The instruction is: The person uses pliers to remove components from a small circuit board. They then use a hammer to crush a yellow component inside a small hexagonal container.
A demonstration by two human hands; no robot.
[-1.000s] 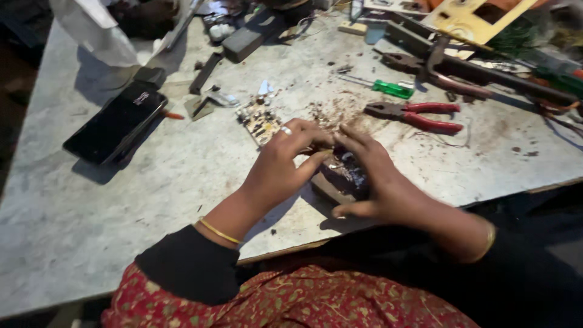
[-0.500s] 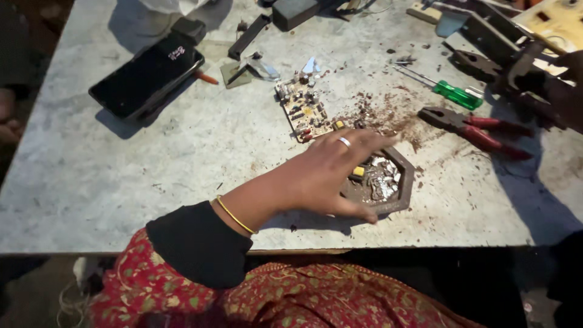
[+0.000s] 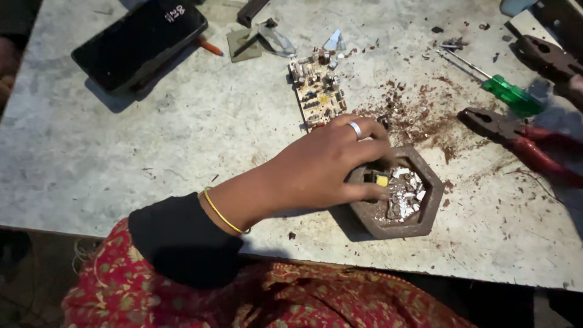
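My left hand (image 3: 322, 170) steadies the hexagonal brown dish (image 3: 401, 193) of scrap bits near the table's front edge.

I lay my palm over the dish's left rim, seemingly so it cannot slide on the marble tabletop (image 3: 152, 152); my fingers (image 3: 364, 193) curl loosely into it, resting on the rim beside a small yellow part (image 3: 382, 180), pinching nothing that I can see. The circuit board (image 3: 317, 89) lies just beyond my knuckles, the green-handled screwdriver (image 3: 507, 92) and red-handled pliers (image 3: 522, 138) off to the right. My right hand is out of view.
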